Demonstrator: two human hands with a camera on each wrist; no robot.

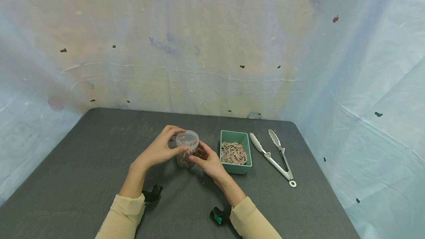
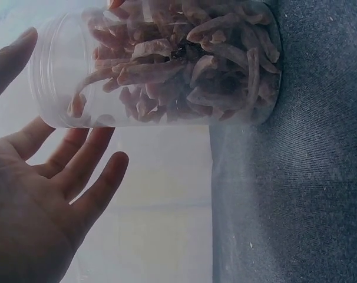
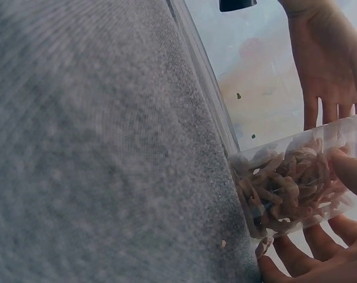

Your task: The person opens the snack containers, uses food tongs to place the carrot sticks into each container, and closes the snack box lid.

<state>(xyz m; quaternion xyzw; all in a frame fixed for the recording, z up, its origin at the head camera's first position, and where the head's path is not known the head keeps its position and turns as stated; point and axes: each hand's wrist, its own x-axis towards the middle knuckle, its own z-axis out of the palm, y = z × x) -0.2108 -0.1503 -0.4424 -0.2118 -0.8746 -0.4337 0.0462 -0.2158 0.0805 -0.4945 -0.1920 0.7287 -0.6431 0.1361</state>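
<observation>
A clear plastic jar (image 1: 183, 160) with a translucent round lid (image 1: 187, 139) stands upright on the dark table. Brownish, finger-like dried strips (image 2: 178, 71) fill much of it. My left hand (image 1: 158, 149) holds the jar's lid end, thumb on the near side and fingers around the far side. Lower down, my right hand (image 1: 210, 162) grips the jar's body from the right, its thumb across the front. In the right wrist view both hands are at the jar (image 3: 287, 188), and one small curled strip (image 3: 264, 246) lies beside its base.
Right of the hands is a green rectangular tub (image 1: 237, 169) with similar strips (image 1: 233, 153) inside. Metal tongs (image 1: 275, 163) lie spread beyond it, near the table's right side. A patterned plastic sheet (image 1: 199, 47) hangs behind the table (image 1: 83, 172).
</observation>
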